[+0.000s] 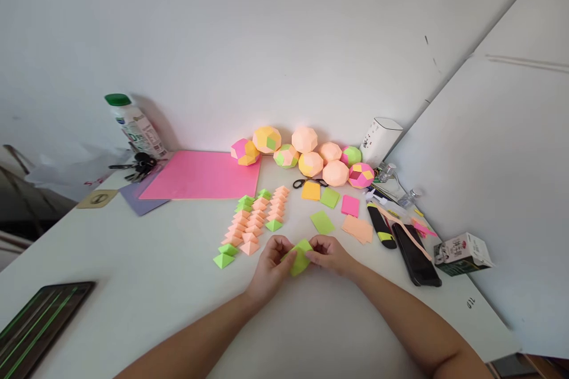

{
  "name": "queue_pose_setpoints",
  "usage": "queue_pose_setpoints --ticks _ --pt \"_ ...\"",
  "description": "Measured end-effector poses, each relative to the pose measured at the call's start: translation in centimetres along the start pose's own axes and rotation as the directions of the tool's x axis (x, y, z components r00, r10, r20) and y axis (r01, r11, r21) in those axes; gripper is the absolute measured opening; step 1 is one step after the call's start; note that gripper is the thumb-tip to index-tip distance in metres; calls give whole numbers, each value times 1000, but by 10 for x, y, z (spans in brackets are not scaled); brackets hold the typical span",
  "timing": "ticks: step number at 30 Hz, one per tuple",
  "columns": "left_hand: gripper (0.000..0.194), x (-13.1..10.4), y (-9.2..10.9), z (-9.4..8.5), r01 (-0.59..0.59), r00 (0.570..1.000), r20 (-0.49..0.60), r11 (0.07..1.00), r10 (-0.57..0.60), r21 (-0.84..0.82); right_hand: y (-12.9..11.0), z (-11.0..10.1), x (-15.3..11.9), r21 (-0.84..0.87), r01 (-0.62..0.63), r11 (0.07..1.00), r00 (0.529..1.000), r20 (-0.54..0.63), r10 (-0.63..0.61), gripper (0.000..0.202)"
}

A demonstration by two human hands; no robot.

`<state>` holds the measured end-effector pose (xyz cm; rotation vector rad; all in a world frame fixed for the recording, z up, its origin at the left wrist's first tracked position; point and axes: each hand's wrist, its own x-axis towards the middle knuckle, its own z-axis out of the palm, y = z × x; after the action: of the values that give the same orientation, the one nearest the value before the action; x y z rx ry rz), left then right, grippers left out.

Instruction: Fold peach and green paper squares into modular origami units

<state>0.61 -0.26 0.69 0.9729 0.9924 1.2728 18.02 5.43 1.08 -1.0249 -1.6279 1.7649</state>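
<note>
Both hands grip one green sheet of paper [301, 257] low over the middle of the white table. My left hand [272, 262] pinches its left edge between thumb and fingers. On the opposite edge my right hand [329, 255] pinches it too. Whether the sheet bears a crease is hard to make out. Left of my hands stand rows of folded paper pieces [253, 228], mostly peach with some green. Just beyond the hands lie a loose green sheet [322, 222], peach sheets [357, 228], a pink stack [350, 206], an orange stack [310, 190] and another green stack [329, 197].
Several paper balls [304, 140] line the wall. Scissors [311, 182] lie before them. To the right are a box cutter [381, 225], a black phone [415, 254] and a milk carton [462, 253]. A pink board [204, 174], keys [141, 166], a bottle [136, 124] and a tablet [42, 325] are left.
</note>
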Motion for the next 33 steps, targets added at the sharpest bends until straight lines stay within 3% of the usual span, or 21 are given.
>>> queue_pose_setpoints --ticks 3,6,14,24,29,33 --pt "18 0 -1 0 -54 990 136 996 45 67 1 -1 0 28 -24 999 1000 -20 24 33" --pt "28 0 -3 0 -150 974 194 973 115 178 2 -2 -1 26 -19 999 1000 5 19 32" --pt "33 4 -9 -3 -226 973 117 930 199 291 3 -2 -1 0 13 1000 999 33 -13 31" --pt "34 4 -5 0 -250 965 206 817 164 520 4 -2 -2 27 55 998 998 -41 -54 27" --pt "30 2 -2 3 -244 969 162 787 184 567 1 -1 -3 128 48 991 999 -21 -46 27" --pt "31 1 -4 4 -166 986 77 835 148 525 -2 -3 -2 113 87 990 996 12 -89 28"
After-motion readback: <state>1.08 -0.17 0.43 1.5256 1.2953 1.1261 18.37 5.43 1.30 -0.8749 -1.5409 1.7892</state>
